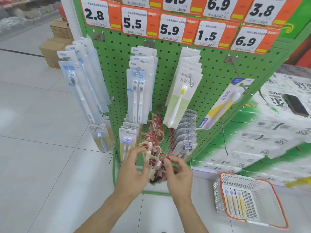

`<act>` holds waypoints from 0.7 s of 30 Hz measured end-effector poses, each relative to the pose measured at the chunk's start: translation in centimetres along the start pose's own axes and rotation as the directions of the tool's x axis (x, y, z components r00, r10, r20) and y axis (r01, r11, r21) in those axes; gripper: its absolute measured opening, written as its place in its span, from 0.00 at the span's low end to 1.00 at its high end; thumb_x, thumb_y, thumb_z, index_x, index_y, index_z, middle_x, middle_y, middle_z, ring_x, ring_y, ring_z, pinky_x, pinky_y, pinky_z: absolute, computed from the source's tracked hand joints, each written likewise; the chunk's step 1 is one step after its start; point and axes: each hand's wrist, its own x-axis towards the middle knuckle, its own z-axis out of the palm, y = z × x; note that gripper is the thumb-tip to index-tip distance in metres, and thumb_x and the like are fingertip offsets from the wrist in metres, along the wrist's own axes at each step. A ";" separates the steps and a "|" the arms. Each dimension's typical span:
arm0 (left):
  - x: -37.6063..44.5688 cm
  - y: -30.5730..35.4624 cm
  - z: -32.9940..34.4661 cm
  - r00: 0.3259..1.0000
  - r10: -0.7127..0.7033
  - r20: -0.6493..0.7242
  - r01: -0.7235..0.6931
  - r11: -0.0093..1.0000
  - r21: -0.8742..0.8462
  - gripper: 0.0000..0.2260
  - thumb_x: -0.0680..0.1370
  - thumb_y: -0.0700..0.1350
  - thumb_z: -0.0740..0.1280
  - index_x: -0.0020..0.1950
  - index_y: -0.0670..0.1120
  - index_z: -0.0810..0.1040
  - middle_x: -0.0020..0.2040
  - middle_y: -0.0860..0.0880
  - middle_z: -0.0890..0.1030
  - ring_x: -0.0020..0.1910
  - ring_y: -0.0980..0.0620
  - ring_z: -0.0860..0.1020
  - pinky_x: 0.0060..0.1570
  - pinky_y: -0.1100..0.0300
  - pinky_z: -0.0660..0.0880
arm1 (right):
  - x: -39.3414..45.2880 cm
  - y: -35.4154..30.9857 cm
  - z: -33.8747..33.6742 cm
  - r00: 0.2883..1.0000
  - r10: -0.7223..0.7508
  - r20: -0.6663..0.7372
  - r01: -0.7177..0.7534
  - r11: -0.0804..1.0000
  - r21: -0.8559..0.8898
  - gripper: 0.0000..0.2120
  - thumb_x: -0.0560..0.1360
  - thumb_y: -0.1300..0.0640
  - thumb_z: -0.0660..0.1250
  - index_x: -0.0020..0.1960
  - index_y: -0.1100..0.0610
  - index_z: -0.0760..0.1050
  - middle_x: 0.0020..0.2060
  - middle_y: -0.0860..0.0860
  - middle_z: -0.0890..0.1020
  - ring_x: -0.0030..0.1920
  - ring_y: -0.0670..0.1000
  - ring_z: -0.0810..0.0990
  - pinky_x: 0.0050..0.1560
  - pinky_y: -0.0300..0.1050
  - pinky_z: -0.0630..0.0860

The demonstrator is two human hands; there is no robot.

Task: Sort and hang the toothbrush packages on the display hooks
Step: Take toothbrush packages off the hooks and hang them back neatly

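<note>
At the foot of the green pegboard (pixel 217 76): your left hand (pixel 133 172) and right hand (pixel 180 175), fingers curled, both pinching one red toothbrush package (pixel 157 167) below its hanging row. Floor, right: white basket (pixel 262 185) holding more packages (pixel 234 202).

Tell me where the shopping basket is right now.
In the head view, the shopping basket sits on the floor at lower right, right of both hands, beside the green pegboard rack.

Two hands (pixel 133 172), one basket (pixel 272 214), nine price tags (pixel 133 22)
</note>
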 end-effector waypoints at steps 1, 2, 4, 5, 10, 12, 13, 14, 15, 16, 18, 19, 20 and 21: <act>-0.5 -0.1 -0.1 0.999 -0.025 0.029 0.025 1.000 0.010 0.21 0.77 0.43 0.72 0.65 0.61 0.70 0.64 0.65 0.73 0.66 0.66 0.70 0.66 0.63 0.68 | 0.1 -0.3 -0.1 1.000 0.003 0.030 -0.004 1.000 0.025 0.03 0.77 0.59 0.72 0.48 0.52 0.82 0.37 0.49 0.86 0.30 0.52 0.80 0.29 0.52 0.77; -0.8 -0.1 -0.3 0.997 -0.056 0.058 0.056 0.998 0.007 0.22 0.77 0.49 0.73 0.67 0.61 0.69 0.65 0.66 0.72 0.67 0.67 0.69 0.66 0.65 0.67 | 0.2 -0.7 -0.1 0.998 0.002 0.062 -0.004 0.999 0.041 0.02 0.78 0.60 0.72 0.48 0.54 0.81 0.38 0.49 0.86 0.30 0.50 0.81 0.29 0.48 0.76; -0.8 0.1 -0.7 0.974 -0.174 0.148 0.185 0.981 -0.065 0.24 0.75 0.57 0.74 0.68 0.60 0.69 0.63 0.66 0.74 0.64 0.69 0.72 0.63 0.70 0.69 | 0.3 -1.6 0.0 0.992 0.008 0.125 -0.016 0.998 0.062 0.01 0.78 0.63 0.71 0.48 0.58 0.81 0.37 0.50 0.86 0.28 0.45 0.78 0.29 0.38 0.74; -0.6 0.4 -1.0 0.946 -0.242 0.216 0.273 0.953 -0.128 0.24 0.74 0.58 0.74 0.67 0.59 0.72 0.61 0.65 0.78 0.61 0.68 0.76 0.61 0.70 0.72 | 0.4 -1.7 0.2 0.989 0.013 0.147 -0.025 0.996 0.081 0.02 0.78 0.64 0.70 0.48 0.59 0.81 0.36 0.50 0.86 0.27 0.45 0.77 0.30 0.37 0.74; -0.4 -0.6 -2.1 0.805 -0.355 0.475 0.545 0.758 -0.357 0.08 0.78 0.39 0.70 0.57 0.41 0.81 0.49 0.44 0.87 0.48 0.49 0.85 0.52 0.56 0.78 | 1.0 -1.1 0.4 0.981 0.000 0.196 0.001 1.000 -0.007 0.01 0.77 0.53 0.73 0.47 0.47 0.83 0.40 0.51 0.86 0.40 0.62 0.81 0.46 0.64 0.81; -0.7 -0.9 -2.1 0.805 -0.389 0.449 0.565 0.735 -0.376 0.07 0.80 0.38 0.68 0.57 0.40 0.81 0.48 0.41 0.87 0.46 0.47 0.85 0.50 0.55 0.79 | 1.0 -1.5 0.6 0.961 0.019 0.277 -0.016 1.000 -0.013 0.01 0.77 0.53 0.73 0.47 0.47 0.83 0.41 0.51 0.86 0.42 0.59 0.81 0.48 0.64 0.81; -0.8 -0.8 -2.0 0.804 -0.406 0.434 0.575 0.717 -0.395 0.07 0.80 0.38 0.68 0.57 0.40 0.81 0.48 0.40 0.87 0.45 0.46 0.85 0.50 0.54 0.79 | 0.9 -1.6 0.5 0.949 0.028 0.314 -0.023 1.000 -0.022 0.01 0.77 0.51 0.73 0.47 0.48 0.83 0.41 0.51 0.86 0.42 0.56 0.82 0.50 0.63 0.81; -0.9 -0.6 -1.9 0.803 -0.424 0.418 0.584 0.697 -0.415 0.08 0.80 0.38 0.68 0.57 0.40 0.82 0.48 0.40 0.87 0.45 0.45 0.85 0.50 0.53 0.79 | 0.9 -1.7 0.3 0.935 0.036 0.354 -0.023 0.999 -0.042 0.04 0.76 0.49 0.73 0.48 0.48 0.83 0.41 0.50 0.86 0.42 0.54 0.82 0.51 0.61 0.81; -0.8 -0.5 -1.8 0.801 -0.446 0.399 0.594 0.674 -0.439 0.07 0.79 0.39 0.69 0.57 0.40 0.82 0.47 0.39 0.87 0.44 0.45 0.85 0.48 0.52 0.79 | 0.9 -1.7 0.0 0.917 0.058 0.396 -0.037 0.997 -0.062 0.07 0.76 0.47 0.73 0.49 0.49 0.83 0.41 0.50 0.86 0.42 0.52 0.82 0.52 0.59 0.80; -0.7 -0.2 -1.8 0.798 -0.471 0.376 0.602 0.649 -0.465 0.07 0.79 0.39 0.69 0.56 0.39 0.82 0.46 0.40 0.87 0.42 0.46 0.84 0.46 0.53 0.79 | 0.9 -1.7 -0.3 0.894 0.092 0.438 -0.068 0.995 -0.071 0.07 0.76 0.48 0.74 0.51 0.49 0.83 0.42 0.50 0.86 0.43 0.52 0.83 0.51 0.55 0.80; -0.5 0.2 -1.9 0.795 -0.507 0.334 0.604 0.606 -0.517 0.07 0.79 0.39 0.69 0.56 0.39 0.82 0.45 0.40 0.86 0.40 0.47 0.84 0.42 0.56 0.80 | 0.9 -1.6 -0.9 0.857 0.142 0.495 -0.124 0.990 -0.070 0.05 0.76 0.53 0.74 0.52 0.51 0.83 0.44 0.50 0.86 0.43 0.50 0.82 0.47 0.47 0.78; -0.4 0.5 -2.0 0.797 -0.510 0.324 0.599 0.596 -0.535 0.07 0.80 0.39 0.69 0.56 0.39 0.82 0.46 0.39 0.86 0.41 0.46 0.83 0.43 0.56 0.80 | 0.8 -1.7 -1.1 0.852 0.141 0.504 -0.125 0.990 -0.064 0.04 0.77 0.55 0.74 0.51 0.53 0.83 0.42 0.49 0.86 0.41 0.48 0.81 0.45 0.43 0.76; -0.3 0.7 -2.0 0.801 -0.506 0.320 0.592 0.595 -0.543 0.07 0.79 0.40 0.69 0.56 0.40 0.83 0.47 0.39 0.86 0.42 0.45 0.83 0.44 0.56 0.80 | 0.7 -1.7 -1.3 0.859 0.141 0.492 -0.130 0.990 -0.056 0.04 0.77 0.55 0.74 0.49 0.55 0.83 0.39 0.49 0.85 0.39 0.47 0.79 0.42 0.40 0.74; -0.2 0.9 -2.1 0.808 -0.495 0.319 0.584 0.604 -0.542 0.07 0.79 0.40 0.69 0.56 0.40 0.83 0.46 0.39 0.86 0.41 0.45 0.82 0.44 0.55 0.80 | 0.6 -1.9 -1.3 0.867 0.137 0.479 -0.142 0.990 -0.026 0.06 0.76 0.55 0.74 0.47 0.58 0.82 0.37 0.49 0.83 0.36 0.46 0.77 0.39 0.39 0.72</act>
